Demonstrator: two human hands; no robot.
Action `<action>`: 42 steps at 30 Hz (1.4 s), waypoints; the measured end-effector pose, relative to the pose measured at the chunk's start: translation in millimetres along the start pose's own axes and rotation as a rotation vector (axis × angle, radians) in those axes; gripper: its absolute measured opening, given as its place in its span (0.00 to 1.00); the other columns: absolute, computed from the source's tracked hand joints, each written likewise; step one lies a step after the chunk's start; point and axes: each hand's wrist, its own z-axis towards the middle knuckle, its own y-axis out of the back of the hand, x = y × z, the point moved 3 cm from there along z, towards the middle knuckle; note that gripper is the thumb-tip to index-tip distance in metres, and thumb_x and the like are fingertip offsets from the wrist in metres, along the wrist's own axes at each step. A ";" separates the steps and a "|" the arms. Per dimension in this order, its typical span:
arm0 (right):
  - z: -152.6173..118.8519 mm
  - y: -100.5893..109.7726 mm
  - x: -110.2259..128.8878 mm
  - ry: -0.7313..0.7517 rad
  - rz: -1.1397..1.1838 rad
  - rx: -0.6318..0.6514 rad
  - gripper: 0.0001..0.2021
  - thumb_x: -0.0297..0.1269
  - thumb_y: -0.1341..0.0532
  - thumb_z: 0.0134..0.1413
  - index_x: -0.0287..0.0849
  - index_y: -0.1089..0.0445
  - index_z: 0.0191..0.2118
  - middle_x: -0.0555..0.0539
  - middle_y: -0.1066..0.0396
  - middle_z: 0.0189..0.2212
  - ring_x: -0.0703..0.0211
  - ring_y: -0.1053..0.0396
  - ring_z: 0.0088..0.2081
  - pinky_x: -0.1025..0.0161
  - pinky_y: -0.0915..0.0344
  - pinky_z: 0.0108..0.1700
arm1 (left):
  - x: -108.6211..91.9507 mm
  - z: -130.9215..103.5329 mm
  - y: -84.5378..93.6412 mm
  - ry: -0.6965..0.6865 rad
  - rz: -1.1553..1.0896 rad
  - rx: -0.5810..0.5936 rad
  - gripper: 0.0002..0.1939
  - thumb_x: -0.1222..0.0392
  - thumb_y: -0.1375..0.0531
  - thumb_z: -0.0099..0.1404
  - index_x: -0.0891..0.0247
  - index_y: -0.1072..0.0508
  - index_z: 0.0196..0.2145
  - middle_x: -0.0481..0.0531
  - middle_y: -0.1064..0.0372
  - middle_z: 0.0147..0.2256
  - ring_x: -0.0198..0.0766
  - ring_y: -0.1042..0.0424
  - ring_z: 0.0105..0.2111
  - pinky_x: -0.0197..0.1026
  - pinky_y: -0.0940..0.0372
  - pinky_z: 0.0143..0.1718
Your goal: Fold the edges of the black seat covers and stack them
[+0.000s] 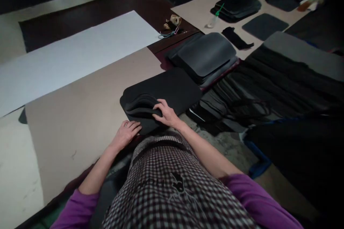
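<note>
A stack of thin black sheets with rounded corners point(172, 86) lies at the table's front edge, just ahead of my body. My right hand point(166, 113) grips the near edge of several sheets, which bow upward with a gap beneath them. Its thumb is below and its fingers are on top. My left hand point(128, 134) rests at the near left corner of the stack, fingertips lying on a lower black sheet, with its fingers stretched out and nothing gripped.
Beyond lies another pile of dark sheets point(206, 55). Beige board point(88, 93) and a white sheet point(80, 48) cover the left side. Farther back are a bottle with a green tip point(213, 21), a black cloth strip point(236, 38) and more dark sheets point(264, 26). Dark layered material point(290, 75) is heaped at right.
</note>
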 end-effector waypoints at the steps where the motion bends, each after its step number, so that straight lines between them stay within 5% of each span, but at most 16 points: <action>1: -1.0 0.3 0.2 0.019 0.032 -0.028 0.19 0.39 0.34 0.59 0.47 0.38 0.53 0.38 0.46 0.65 0.46 0.35 0.61 0.51 0.29 0.52 | 0.1 0.6 1.3 -0.019 0.013 0.000 0.17 0.57 0.46 0.75 0.59 0.29 0.58 0.57 0.29 0.61 0.52 0.31 0.57 0.58 0.38 0.55; 4: -4.0 -0.3 2.3 0.100 0.078 -0.069 0.21 0.37 0.35 0.59 0.46 0.42 0.54 0.34 0.54 0.71 0.43 0.42 0.67 0.47 0.29 0.56 | 0.1 1.4 2.3 -0.045 0.006 0.011 0.18 0.57 0.47 0.75 0.58 0.30 0.60 0.57 0.31 0.62 0.51 0.32 0.58 0.58 0.39 0.56; 9: -7.6 -2.6 2.6 0.189 0.049 -0.051 0.09 0.34 0.40 0.65 0.44 0.37 0.49 0.35 0.62 0.74 0.48 0.35 0.62 0.47 0.30 0.57 | -2.4 5.9 -3.7 -0.047 -0.052 0.018 0.26 0.50 0.41 0.71 0.58 0.34 0.64 0.61 0.34 0.65 0.55 0.35 0.62 0.58 0.38 0.56; 15: -9.8 -6.1 1.3 0.305 -0.127 0.127 0.10 0.28 0.43 0.63 0.44 0.24 0.43 0.50 0.70 0.77 0.42 0.44 0.68 0.44 0.39 0.64 | -2.4 8.1 -1.0 -0.115 -0.035 -0.010 0.21 0.53 0.43 0.73 0.61 0.31 0.60 0.60 0.31 0.62 0.51 0.32 0.59 0.53 0.34 0.50; 20: -6.6 -3.9 2.4 0.272 -0.138 0.180 0.14 0.28 0.41 0.62 0.48 0.21 0.47 0.50 0.66 0.77 0.42 0.43 0.68 0.43 0.39 0.64 | -3.9 8.9 4.9 -0.135 -0.032 -0.118 0.15 0.62 0.47 0.75 0.63 0.28 0.56 0.60 0.23 0.52 0.45 0.25 0.49 0.49 0.32 0.45; 27: -1.2 2.7 10.3 0.146 -0.133 0.211 0.14 0.32 0.38 0.63 0.54 0.20 0.49 0.42 0.44 0.66 0.44 0.38 0.64 0.42 0.37 0.60 | 5.3 31.5 22.8 0.012 -0.173 -0.296 0.08 0.58 0.43 0.74 0.62 0.26 0.44 0.55 0.22 0.39 0.43 0.27 0.39 0.47 0.34 0.42; 31: -2.9 6.2 15.1 0.168 -0.137 0.216 0.15 0.49 0.33 0.61 0.55 0.21 0.51 0.40 0.47 0.69 0.41 0.42 0.66 0.39 0.41 0.63 | 12.6 43.1 32.7 0.069 -0.243 -0.314 0.08 0.56 0.43 0.74 0.62 0.26 0.42 0.55 0.23 0.38 0.44 0.27 0.39 0.45 0.35 0.39; 35: -3.7 4.6 13.2 0.218 -0.199 0.205 0.17 0.47 0.31 0.59 0.56 0.22 0.53 0.41 0.55 0.74 0.39 0.47 0.70 0.38 0.44 0.64 | 14.8 43.7 32.8 0.081 -0.275 -0.323 0.10 0.55 0.42 0.73 0.62 0.27 0.47 0.56 0.24 0.40 0.45 0.28 0.39 0.46 0.34 0.40; 42: -0.2 -0.7 8.6 0.191 -0.224 0.150 0.11 0.42 0.38 0.67 0.59 0.19 0.48 0.46 0.55 0.74 0.42 0.39 0.65 0.39 0.41 0.62 | 6.2 31.6 24.8 -0.036 -0.298 -0.270 0.22 0.59 0.43 0.73 0.56 0.36 0.63 0.60 0.31 0.57 0.48 0.31 0.55 0.52 0.34 0.54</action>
